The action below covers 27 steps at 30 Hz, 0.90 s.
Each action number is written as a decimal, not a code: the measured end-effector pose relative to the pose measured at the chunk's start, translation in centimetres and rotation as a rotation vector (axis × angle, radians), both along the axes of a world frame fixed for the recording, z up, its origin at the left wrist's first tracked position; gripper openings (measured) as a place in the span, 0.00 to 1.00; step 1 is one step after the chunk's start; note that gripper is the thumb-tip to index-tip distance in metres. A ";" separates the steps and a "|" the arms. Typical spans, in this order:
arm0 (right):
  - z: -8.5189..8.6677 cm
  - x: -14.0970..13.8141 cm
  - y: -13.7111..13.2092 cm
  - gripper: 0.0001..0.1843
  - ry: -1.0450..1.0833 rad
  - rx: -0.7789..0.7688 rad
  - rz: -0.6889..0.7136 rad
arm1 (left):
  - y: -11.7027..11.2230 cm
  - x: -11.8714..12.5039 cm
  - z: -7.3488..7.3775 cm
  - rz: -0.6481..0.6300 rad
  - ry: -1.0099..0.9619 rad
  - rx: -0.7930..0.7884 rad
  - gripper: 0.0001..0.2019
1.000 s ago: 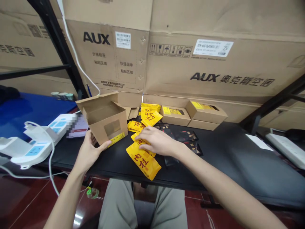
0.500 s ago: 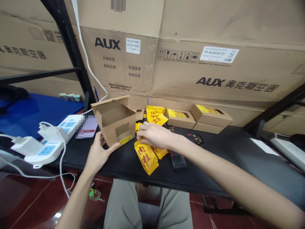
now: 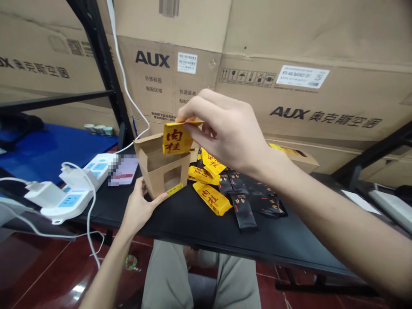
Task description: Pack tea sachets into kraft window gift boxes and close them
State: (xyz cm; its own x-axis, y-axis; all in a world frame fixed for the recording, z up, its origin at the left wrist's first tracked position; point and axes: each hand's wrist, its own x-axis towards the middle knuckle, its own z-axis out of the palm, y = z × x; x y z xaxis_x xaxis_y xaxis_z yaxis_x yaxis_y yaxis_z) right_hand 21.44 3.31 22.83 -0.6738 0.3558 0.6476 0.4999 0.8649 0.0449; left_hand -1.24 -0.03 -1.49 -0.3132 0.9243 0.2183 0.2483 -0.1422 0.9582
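A: ok what's the setup here?

B: Big AUX-printed cardboard right across the back, and in front of it a black table. White power strip over on the left.

A: and the box?

B: Open brown box, just right of the strip, mouth up, with 1 window in the front. Left hand has its lower corner: thumb pressed on the front by the yellow label, the other fingers curled round the left side.

A: what about the other hand?

B: Right hand is raised, thumb and fingers pinching 1 yellow packet by its top edge, at the box's mouth. Can't tell if the bottom edge is inside. More packets lie right of the box: black packets, plus loose yellow ones nearer it.
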 end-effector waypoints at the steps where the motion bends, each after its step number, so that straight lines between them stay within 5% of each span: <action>1: 0.0 -0.4 0.1 0.15 0.011 0.016 0.033 | 0.0 0.0 0.0 0.000 0.002 -0.001 0.35; 10: -0.2 -1.9 1.1 0.18 -0.081 -0.053 0.016 | -0.2 0.1 0.2 0.009 0.012 -0.007 0.34; 18: 2.4 -0.8 0.6 0.15 0.040 -0.292 -0.005 | -0.3 0.1 0.4 0.004 0.009 -0.014 0.33; 22: 3.9 0.1 0.6 0.10 0.020 -0.276 -0.004 | -0.4 0.2 0.5 0.020 0.001 -0.040 0.34; 27: 4.5 0.0 -0.7 0.20 -0.060 -0.190 -0.045 | -0.3 0.1 0.4 0.024 0.000 -0.037 0.34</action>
